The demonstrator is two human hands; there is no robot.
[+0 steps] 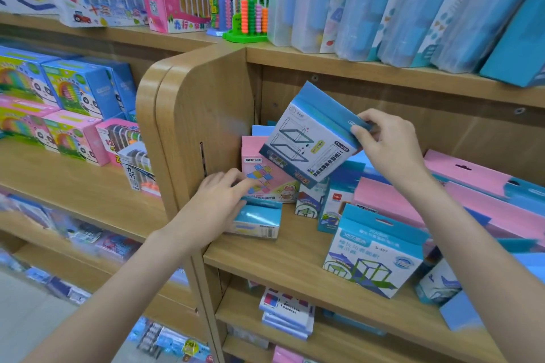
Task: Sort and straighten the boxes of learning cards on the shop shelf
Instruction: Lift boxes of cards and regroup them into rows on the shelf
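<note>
Nearest the shelf [283,262] front edge we note a standing blue box [374,253]. Our left hand [218,200] lies fingers spread on a small flat blue box [259,219] by the left panel. Farther back, our right hand [386,144] pinches a tilted white-and-blue card box [309,138] aloft.

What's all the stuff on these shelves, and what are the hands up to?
Tilted box: one, white and blue, held above the middle shelf.
Pink box: one, upright at the shelf's left end.
Small box: one, blue-topped, lying in front of the pink box.
Cube box: one, blue and white, upright near the shelf's front edge.
Flat boxes: several, pink and blue, lying at right.
Abacus: one, green base, top shelf.
Panda boxes: several, blue and pink, left shelves.
Left hand: on the small box.
Right hand: pinching the tilted box.
</note>
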